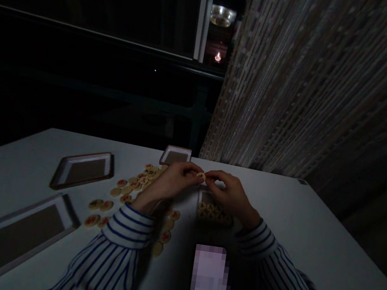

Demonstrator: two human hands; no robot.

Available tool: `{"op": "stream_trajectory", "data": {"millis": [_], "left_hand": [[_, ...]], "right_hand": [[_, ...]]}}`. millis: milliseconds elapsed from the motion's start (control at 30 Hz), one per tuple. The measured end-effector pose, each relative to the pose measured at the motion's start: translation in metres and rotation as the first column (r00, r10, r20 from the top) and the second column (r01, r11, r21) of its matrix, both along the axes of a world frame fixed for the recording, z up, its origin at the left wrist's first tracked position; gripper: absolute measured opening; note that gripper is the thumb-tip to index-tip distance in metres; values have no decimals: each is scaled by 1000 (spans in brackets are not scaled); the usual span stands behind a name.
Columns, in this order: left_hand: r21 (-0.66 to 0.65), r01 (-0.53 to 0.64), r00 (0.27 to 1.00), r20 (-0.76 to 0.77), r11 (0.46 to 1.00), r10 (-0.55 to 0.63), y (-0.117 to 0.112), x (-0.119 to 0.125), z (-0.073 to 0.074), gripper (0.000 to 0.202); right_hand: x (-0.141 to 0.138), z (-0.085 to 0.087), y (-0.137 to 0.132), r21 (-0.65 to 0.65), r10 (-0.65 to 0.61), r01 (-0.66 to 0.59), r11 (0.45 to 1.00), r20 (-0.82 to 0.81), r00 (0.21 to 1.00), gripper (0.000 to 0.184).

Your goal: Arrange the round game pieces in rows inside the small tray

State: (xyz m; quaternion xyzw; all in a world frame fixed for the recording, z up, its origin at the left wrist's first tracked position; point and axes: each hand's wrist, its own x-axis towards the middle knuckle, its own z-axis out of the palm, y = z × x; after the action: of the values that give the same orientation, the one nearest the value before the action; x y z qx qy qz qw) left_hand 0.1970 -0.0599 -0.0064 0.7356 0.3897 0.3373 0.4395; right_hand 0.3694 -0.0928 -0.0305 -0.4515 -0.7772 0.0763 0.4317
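Between the fingertips of both hands is a round Chinese chess piece (pixel 201 177) with a dark character. My left hand (pixel 178 177) pinches its left side, while the fingers of my right hand (pixel 227 190) close on its right edge. Below my right hand stands a small box (pixel 204 197) with rows of dark-marked pieces (pixel 210 208) at its near side; the hand covers part of it. Loose chess pieces (pixel 144 179), some with red characters, lie around and partly behind my left forearm. Several more pieces (pixel 166 236) trail toward me.
Shallow trays or lids lie on the white table (pixel 277 214): a large one (pixel 71 212) front left, a middle one (pixel 84 168) and a small one (pixel 177 149) at the back. A pixelated pinkish object (pixel 210 282) is near me. A string curtain (pixel 278 80) hangs behind.
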Motion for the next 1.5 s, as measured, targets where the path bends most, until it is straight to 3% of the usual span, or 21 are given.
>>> {"op": "stream_trajectory", "data": {"millis": [200,433,800,1033,1500], "left_hand": [[-15,7,1000,24,1000,-6,-2,6,-3,26],[-13,47,998,35,999,-47,-2,10,-8,27],[-98,90,996,37,991,-87,-4,13,-7,26],[-128,48,997,59,991,-41,-3,14,-9,29],[-154,-28,996,77,988,41,-3,17,-12,18]], "right_hand": [[8,8,-5,-25,40,-38,999,58,998,18],[16,20,-7,46,13,-24,999,235,972,15],[23,17,-5,10,37,-42,999,283,958,18],[24,19,-5,-10,79,-81,997,342,936,23],[24,19,-7,46,16,-47,998,520,854,29]]}}
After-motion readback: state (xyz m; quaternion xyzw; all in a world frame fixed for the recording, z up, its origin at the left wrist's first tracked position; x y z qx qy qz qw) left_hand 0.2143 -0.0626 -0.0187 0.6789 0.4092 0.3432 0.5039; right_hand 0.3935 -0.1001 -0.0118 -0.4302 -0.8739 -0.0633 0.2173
